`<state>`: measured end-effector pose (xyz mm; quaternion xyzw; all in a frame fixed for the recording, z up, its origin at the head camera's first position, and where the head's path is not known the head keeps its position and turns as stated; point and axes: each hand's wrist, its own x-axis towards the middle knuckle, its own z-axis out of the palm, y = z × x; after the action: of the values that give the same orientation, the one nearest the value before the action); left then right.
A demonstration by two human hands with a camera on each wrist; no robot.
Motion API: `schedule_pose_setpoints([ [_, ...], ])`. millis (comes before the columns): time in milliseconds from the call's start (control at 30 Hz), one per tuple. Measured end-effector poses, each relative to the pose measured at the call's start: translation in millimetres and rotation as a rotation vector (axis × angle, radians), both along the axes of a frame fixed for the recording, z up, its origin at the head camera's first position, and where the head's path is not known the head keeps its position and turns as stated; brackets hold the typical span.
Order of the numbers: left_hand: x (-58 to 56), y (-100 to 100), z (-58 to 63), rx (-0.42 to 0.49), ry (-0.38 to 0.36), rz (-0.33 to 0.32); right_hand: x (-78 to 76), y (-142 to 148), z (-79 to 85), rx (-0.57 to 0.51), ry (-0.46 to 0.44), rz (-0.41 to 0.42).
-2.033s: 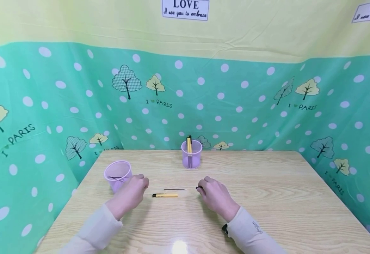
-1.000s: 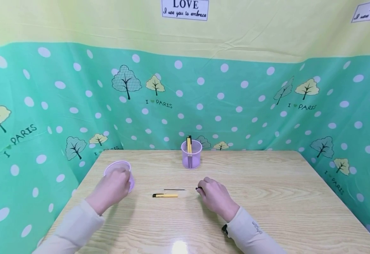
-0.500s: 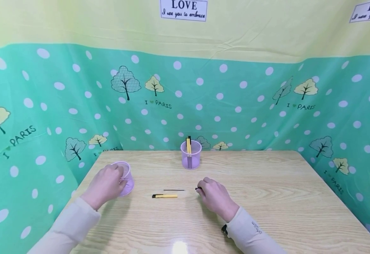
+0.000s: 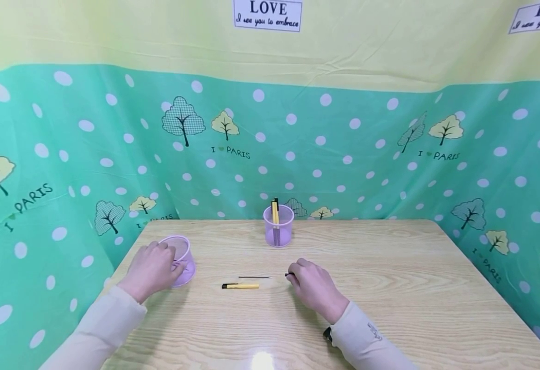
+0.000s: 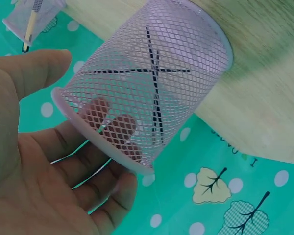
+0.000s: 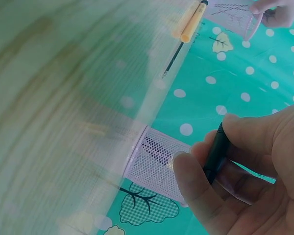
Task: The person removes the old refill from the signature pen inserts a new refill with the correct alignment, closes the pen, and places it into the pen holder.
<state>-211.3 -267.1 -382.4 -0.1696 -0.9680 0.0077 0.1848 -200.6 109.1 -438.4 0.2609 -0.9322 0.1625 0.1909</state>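
Note:
My left hand (image 4: 151,270) is at the left lilac mesh pen cup (image 4: 187,268). In the left wrist view its thumb stands apart from the cup's rim, and some fingertips (image 5: 120,126) show through the mesh. Several thin dark pen refills (image 5: 157,93) lie crossed inside that cup. Over the table, my right hand (image 4: 316,289) pinches a short black pen part (image 6: 217,152) between thumb and fingers. Left of it, a single refill (image 4: 254,277) with a pale tip lies on the table. Just in front of that lies a yellow pen barrel (image 4: 242,286) with a black clip end.
A second lilac mesh cup (image 4: 279,236) stands at the table's back edge with yellow and black pens (image 4: 275,211) upright in it. The light wood table (image 4: 381,267) is enclosed by a green and yellow printed curtain (image 4: 344,128). A dark band shows at my right cuff.
My left hand has moved left from beside the pen barrel, reached over the left cup, then drawn back a little to its left side. My right hand stays in place.

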Motion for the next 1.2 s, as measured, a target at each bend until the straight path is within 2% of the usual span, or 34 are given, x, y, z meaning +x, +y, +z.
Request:
schedule_pose_setpoints([
  [267,-3.6,-2.6,-5.8,-0.039,-0.056,0.057,-0.7,-0.2,0.4,0.002,-0.001,-0.004],
  [867,-11.2,-2.1,-10.6,-0.083,-0.063,0.058,0.4,0.1,2.0,0.001,-0.005,-0.001],
  [1200,-11.7,-0.6,-12.0,-0.087,-0.132,0.067,0.6,0.1,2.1,0.005,-0.012,-0.001],
])
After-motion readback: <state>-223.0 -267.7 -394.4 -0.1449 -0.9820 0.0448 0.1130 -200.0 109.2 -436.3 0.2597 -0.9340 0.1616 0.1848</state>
